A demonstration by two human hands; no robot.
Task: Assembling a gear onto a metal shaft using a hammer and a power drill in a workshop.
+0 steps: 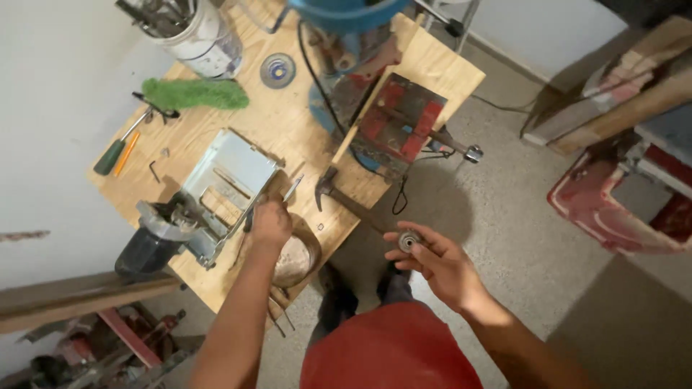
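Right hand point(440, 263) is out over the floor, off the counter's edge, palm up and fingers curled, pinching a small round metal part point(409, 240), something like a bearing or small pulley with a dark centre. It sits at the fingertips, face turned up toward the camera, a hold that suits inspecting it rather than using it.

Left hand point(272, 223) is down on the plywood counter point(288, 122), closed around a thin metal tool point(292, 189) whose bright tip pokes out past the knuckles; which tool it is, I can't make out. That hand rests just beside the open grey metal housing point(234, 180), which has a dark motor point(148, 248) fixed at its near end, and partly over a worn round wooden piece point(299, 259) at the counter's edge.

Around it: a hammer point(335, 194) lies near the front edge, between the two hands. Behind it a red drill-press vise point(400, 122) sits by the blue drill press column point(346, 43). Further back, a grinding disc point(277, 70), a green brush-like roll point(194, 94), a white bucket point(202, 36) of tools, a green-handled screwdriver point(119, 148) and an Allen key point(154, 171). The housing and hammer crowd the near counter, leaving little bare space by the left hand.
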